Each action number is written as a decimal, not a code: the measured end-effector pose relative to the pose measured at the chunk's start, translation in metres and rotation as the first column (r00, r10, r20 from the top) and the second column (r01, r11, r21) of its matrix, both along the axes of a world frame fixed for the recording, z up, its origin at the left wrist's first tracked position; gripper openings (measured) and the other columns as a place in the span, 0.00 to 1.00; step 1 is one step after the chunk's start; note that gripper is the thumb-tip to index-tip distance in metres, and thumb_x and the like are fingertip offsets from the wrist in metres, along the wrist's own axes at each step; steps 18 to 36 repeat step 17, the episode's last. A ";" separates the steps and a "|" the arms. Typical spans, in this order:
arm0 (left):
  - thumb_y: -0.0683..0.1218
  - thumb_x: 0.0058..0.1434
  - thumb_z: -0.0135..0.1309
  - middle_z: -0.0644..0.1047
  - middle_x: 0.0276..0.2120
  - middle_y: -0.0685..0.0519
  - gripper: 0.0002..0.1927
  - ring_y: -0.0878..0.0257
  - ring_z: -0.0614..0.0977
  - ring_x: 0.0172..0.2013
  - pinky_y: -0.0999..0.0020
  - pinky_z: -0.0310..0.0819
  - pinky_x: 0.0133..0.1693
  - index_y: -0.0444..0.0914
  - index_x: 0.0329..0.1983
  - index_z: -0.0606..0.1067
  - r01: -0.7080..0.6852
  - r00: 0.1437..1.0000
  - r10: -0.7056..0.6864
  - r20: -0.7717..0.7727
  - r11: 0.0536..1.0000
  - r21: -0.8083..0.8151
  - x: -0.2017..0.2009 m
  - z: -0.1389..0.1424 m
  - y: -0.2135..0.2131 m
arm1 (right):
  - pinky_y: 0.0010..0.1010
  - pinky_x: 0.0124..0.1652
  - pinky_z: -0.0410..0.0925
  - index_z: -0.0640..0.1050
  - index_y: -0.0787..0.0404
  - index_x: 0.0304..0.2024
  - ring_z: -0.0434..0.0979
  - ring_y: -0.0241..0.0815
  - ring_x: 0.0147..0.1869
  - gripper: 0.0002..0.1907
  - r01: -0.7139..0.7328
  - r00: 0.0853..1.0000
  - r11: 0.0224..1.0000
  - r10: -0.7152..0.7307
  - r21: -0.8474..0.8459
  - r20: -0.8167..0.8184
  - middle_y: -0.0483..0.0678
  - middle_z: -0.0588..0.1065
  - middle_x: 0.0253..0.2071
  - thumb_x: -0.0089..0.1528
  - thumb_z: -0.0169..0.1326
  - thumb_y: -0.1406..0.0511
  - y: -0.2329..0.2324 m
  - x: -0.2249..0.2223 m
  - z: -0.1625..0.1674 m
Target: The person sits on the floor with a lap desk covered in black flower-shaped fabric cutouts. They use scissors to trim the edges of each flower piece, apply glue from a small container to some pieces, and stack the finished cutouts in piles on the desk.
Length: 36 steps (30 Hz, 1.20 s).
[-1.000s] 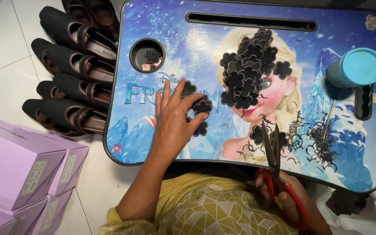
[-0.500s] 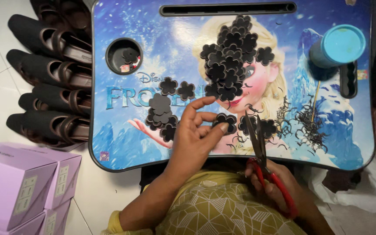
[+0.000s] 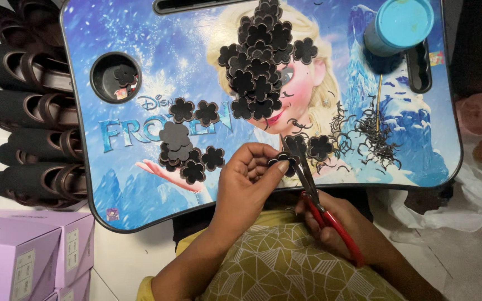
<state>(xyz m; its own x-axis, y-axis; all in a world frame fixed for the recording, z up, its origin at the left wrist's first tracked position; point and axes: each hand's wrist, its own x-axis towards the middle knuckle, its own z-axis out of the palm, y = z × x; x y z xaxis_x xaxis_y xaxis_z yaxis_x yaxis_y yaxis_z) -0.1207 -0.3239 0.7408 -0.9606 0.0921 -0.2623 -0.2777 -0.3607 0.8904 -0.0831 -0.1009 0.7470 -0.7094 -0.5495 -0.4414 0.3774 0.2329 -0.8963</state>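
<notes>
My left hand (image 3: 246, 184) pinches a small black flower-shaped piece (image 3: 284, 163) over the near edge of a blue printed lap tray (image 3: 140, 72). My right hand (image 3: 336, 226) grips red-handled scissors (image 3: 313, 195), and their blades meet the piece. A heap of cut black flowers (image 3: 258, 61) lies in the tray's middle. A smaller group of black flowers (image 3: 188, 142) sits to the left of my left hand. Thin black trimmings (image 3: 369, 131) are scattered at the right.
A blue round tub (image 3: 400, 25) stands at the tray's far right. The round cup hole (image 3: 115, 77) holds a black piece. Dark sandals (image 3: 29, 111) are stacked left of the tray, lilac boxes (image 3: 23, 251) lie at the lower left, and a white plastic bag (image 3: 458, 200) is at the right.
My left hand left the small flower group, carried one black piece to the right and now holds it at the scissor blades. The view shifted closer.
</notes>
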 end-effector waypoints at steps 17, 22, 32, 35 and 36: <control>0.35 0.64 0.61 0.81 0.46 0.49 0.16 0.69 0.82 0.42 0.77 0.75 0.44 0.29 0.55 0.75 0.042 0.998 -0.042 0.040 0.999 0.014 0.010 0.003 0.004 | 0.25 0.28 0.62 0.74 0.62 0.49 0.66 0.33 0.28 0.49 -0.003 1.000 0.998 0.005 0.065 -0.030 0.41 0.67 0.25 0.52 0.47 0.27 -0.003 0.004 0.001; 0.35 0.64 0.61 0.81 0.46 0.49 0.16 0.69 0.82 0.42 0.77 0.75 0.44 0.29 0.55 0.75 0.042 0.998 -0.042 0.040 0.999 0.014 0.010 0.003 0.004 | 0.25 0.28 0.62 0.74 0.62 0.49 0.66 0.33 0.28 0.49 -0.003 1.000 0.998 0.005 0.065 -0.030 0.41 0.67 0.25 0.52 0.47 0.27 -0.003 0.004 0.001; 0.35 0.64 0.61 0.81 0.46 0.49 0.16 0.69 0.82 0.42 0.77 0.75 0.44 0.29 0.55 0.75 0.042 0.998 -0.042 0.040 0.999 0.014 0.010 0.003 0.004 | 0.25 0.28 0.62 0.74 0.62 0.49 0.66 0.33 0.28 0.49 -0.003 1.000 0.998 0.005 0.065 -0.030 0.41 0.67 0.25 0.52 0.47 0.27 -0.003 0.004 0.001; 0.35 0.64 0.61 0.81 0.46 0.49 0.16 0.69 0.82 0.42 0.77 0.75 0.44 0.29 0.55 0.75 0.042 0.998 -0.042 0.040 0.999 0.014 0.010 0.003 0.004 | 0.25 0.28 0.62 0.74 0.62 0.49 0.66 0.33 0.28 0.49 -0.003 1.000 0.998 0.005 0.065 -0.030 0.41 0.67 0.25 0.52 0.47 0.27 -0.003 0.004 0.001; 0.35 0.64 0.61 0.81 0.46 0.49 0.16 0.69 0.82 0.42 0.77 0.75 0.44 0.29 0.55 0.75 0.042 0.998 -0.042 0.040 0.999 0.014 0.010 0.003 0.004 | 0.25 0.28 0.62 0.74 0.62 0.49 0.66 0.33 0.28 0.49 -0.003 1.000 0.998 0.005 0.065 -0.030 0.41 0.67 0.25 0.52 0.47 0.27 -0.003 0.004 0.001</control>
